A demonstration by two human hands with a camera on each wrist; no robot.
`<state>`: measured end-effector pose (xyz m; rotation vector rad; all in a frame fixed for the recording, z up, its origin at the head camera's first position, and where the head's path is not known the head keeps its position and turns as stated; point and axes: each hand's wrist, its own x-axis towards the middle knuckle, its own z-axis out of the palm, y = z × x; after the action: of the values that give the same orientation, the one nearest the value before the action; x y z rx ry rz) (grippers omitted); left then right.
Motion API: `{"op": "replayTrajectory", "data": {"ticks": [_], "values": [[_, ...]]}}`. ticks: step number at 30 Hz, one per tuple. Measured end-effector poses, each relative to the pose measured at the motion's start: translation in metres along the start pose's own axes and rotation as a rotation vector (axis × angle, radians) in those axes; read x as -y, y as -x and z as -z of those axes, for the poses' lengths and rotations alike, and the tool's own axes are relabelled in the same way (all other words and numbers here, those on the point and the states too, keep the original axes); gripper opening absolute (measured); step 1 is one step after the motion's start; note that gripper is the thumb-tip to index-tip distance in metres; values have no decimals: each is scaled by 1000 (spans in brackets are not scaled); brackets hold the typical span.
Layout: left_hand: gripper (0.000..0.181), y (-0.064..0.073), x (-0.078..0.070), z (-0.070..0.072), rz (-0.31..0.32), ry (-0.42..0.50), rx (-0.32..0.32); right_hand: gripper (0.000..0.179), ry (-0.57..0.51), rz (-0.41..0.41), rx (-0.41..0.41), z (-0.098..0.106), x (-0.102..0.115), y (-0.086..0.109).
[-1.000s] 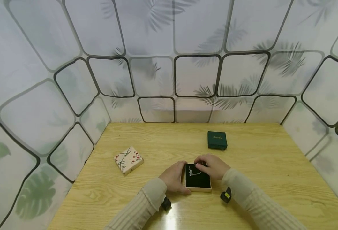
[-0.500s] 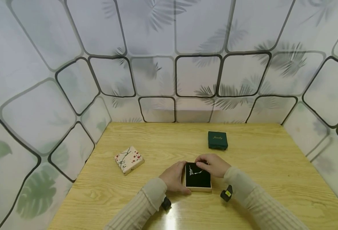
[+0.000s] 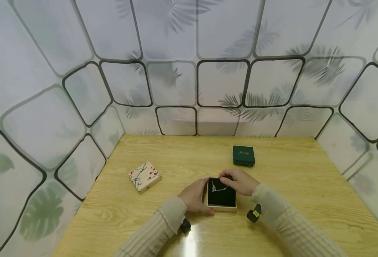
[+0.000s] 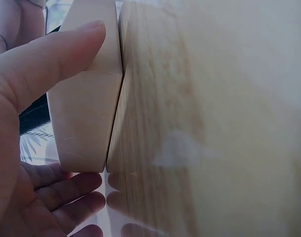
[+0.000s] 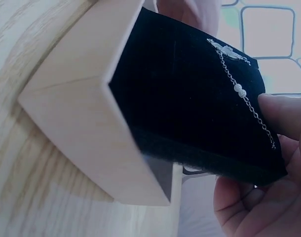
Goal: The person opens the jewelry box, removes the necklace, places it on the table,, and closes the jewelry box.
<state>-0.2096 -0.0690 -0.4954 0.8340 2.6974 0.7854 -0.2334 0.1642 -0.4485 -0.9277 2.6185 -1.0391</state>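
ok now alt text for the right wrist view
A right hand pinches one edge of a black velvety insert, tilted partly out of an open, square, pale pink box on a light wooden table; a silvery chain with two white beads lies on the insert.

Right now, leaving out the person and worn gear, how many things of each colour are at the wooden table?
Pale: 2 (open square box, flower-patterned square box or lid)
Dark green: 1 (square box with gold lettering)
Black: 1 (square pad)
Silver: 1 (thin chain with white beads)
Total: 5
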Motion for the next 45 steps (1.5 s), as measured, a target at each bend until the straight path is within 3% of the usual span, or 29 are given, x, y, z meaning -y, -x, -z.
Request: {"op": "replayTrajectory", "data": {"ticks": [11,18,21,25,30,34,45], "values": [[122,-1,1,-1,-15,17,0,22,3,-3,-39,11,7,3],[122,4,-4,6,34,73,-11,20,-10,-19,-26,12,7,3],[108,6,-7,10,44,129,-58,22,-14,-17,-29,13,7,3],[72,8,-10,16,-1,204,-130,22,-18,-4,-45,13,8,3],[39,7,-12,18,-18,348,-142,21,-23,15,-63,14,8,2],[31,5,-13,18,-21,422,-137,20,-31,24,-71,15,8,1],[21,2,-15,17,-45,474,-128,22,-30,15,-75,15,9,1]]}}
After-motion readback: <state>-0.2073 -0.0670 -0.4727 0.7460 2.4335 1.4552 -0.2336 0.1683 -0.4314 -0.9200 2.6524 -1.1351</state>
